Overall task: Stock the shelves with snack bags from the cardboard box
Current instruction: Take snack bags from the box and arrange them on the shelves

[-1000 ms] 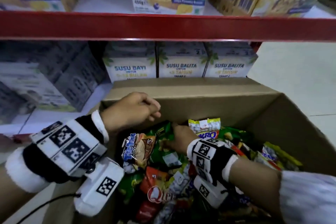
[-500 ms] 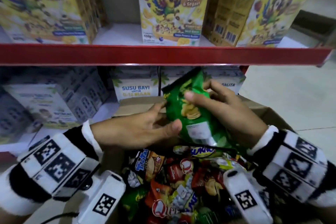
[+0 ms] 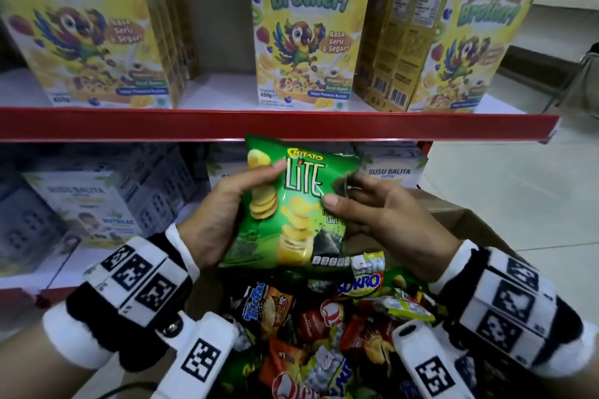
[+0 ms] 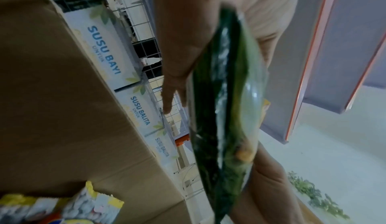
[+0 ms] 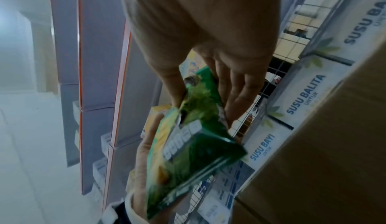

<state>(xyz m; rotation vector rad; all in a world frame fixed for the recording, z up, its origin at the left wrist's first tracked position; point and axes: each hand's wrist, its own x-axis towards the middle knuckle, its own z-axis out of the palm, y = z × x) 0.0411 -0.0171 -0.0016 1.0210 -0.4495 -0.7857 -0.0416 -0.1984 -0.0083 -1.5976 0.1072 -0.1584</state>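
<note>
Green Chitato Lite chip bag (image 3: 293,204) is held upright in mid-air with its front facing the head camera, above the open cardboard box (image 3: 466,223) and just below the red shelf edge (image 3: 278,123). The bag's top seam nearly meets that red lip in the head view; whether it touches cannot be told.

Left hand (image 3: 223,214) grips the bag's left side, thumb across the front near the "Lite" lettering, fingers wrapped behind. Right hand (image 3: 382,217) pinches the right edge, thumb on the front, fingers curled at the back. In the left wrist view the bag (image 4: 227,112) shows edge-on, thin, pressed between thumb and palm. In the right wrist view its lower corner (image 5: 194,150) juts toward the camera.

Upper shelf holds yellow Buah Lil Brother cereal boxes (image 3: 304,29) upright: a row at left, one box in the middle, more at right. A bare white gap (image 3: 220,91) lies between the left row and the middle box.

Lower shelf behind the bag carries Susu Balita milk boxes (image 3: 389,172), close to the box's far wall.

The box is piled with mixed snack packets (image 3: 324,327), a Tic Tac pack (image 3: 265,304) and a Sukro pack (image 3: 359,283) directly under the held bag. White floor (image 3: 512,191) is open to the right.
</note>
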